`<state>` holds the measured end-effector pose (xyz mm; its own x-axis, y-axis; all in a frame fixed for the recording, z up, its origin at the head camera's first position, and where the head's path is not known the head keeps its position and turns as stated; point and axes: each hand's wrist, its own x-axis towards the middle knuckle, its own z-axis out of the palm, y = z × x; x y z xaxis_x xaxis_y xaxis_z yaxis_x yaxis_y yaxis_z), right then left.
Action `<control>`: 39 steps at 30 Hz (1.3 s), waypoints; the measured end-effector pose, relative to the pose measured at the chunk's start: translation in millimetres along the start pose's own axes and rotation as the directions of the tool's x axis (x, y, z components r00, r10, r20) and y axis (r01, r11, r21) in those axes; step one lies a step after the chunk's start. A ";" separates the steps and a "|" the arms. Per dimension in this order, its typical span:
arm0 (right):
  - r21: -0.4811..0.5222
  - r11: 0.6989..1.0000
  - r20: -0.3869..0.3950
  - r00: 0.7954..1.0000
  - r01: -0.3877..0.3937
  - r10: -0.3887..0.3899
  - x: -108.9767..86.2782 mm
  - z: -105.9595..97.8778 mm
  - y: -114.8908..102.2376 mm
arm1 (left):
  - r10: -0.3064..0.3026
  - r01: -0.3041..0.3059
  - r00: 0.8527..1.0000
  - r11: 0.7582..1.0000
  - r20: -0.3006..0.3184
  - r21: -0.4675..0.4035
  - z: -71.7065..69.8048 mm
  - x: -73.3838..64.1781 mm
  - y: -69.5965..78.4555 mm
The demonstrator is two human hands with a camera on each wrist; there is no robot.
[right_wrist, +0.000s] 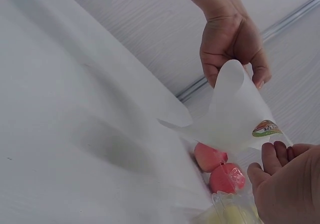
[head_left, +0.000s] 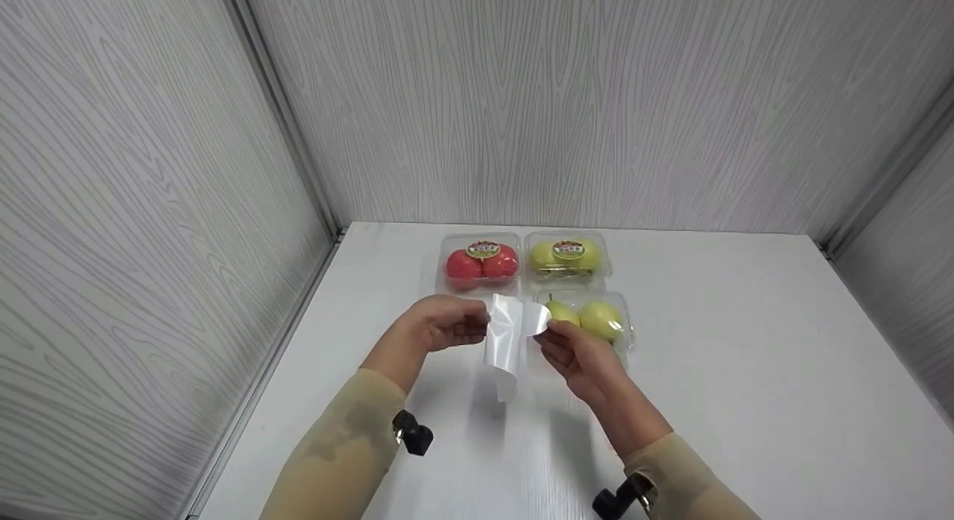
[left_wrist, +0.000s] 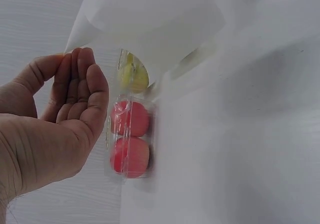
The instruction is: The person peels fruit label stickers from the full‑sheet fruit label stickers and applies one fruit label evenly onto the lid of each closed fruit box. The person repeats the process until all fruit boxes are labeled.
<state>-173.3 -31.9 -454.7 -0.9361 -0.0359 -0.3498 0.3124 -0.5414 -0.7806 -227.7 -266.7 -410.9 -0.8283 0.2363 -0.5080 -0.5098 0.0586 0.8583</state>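
A glossy white sticker sheet hangs curled between the two hands, above the table. My left hand pinches its left edge between thumb and forefinger, the other fingers loosely bent. On the opposite side, my right hand pinches the sheet's curled flap. In the right wrist view a small oval fruit label shows on the sheet, near the right fingertips. Just behind the right hand lies a clear plastic box of yellow-green pears, with no label visible on it; the hand and sheet partly cover it.
At the back, a clear box of red apples stands left of another box of yellow-green pears. Each carries an oval label on its lid. Grey wood-grain panels enclose the white table at the back and sides.
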 end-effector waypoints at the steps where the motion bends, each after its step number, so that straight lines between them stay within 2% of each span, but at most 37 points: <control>1: 0.001 1.000 -0.002 1.000 -0.001 0.001 -0.6 -0.4 -0.5 | -0.001 0.001 1.000 1.000 -0.001 -0.004 -0.9 -0.2 -0.4; 13: 0.011 1.000 -0.012 1.000 -0.008 0.008 -6.1 -6.5 -7.0 | -0.020 0.018 0.999 0.998 -0.043 -0.064 -16.0 0.7 -5.7; 20: 0.012 1.000 0.000 1.000 0.002 -0.002 -9.4 -9.5 -9.9 | -0.044 0.033 0.996 0.990 -0.075 -0.140 -27.6 6.8 -15.0; 31: 0.041 0.999 -0.020 1.000 0.004 -0.003 -13.0 -14.9 -14.8 | -0.121 0.077 0.977 0.968 -0.176 -0.238 -54.6 17.4 -36.5; 39: 0.072 0.997 -0.026 1.000 0.010 -0.008 -15.0 -20.5 -18.4 | -0.131 0.092 0.961 0.982 -0.243 -0.165 -76.0 18.1 -49.2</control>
<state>-161.7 -4.2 -445.7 -0.9341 -0.0092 -0.3568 0.2905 -0.6005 -0.7450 -235.3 -339.0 -467.8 -0.7859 -0.0168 -0.6181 -0.6151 -0.0805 0.7843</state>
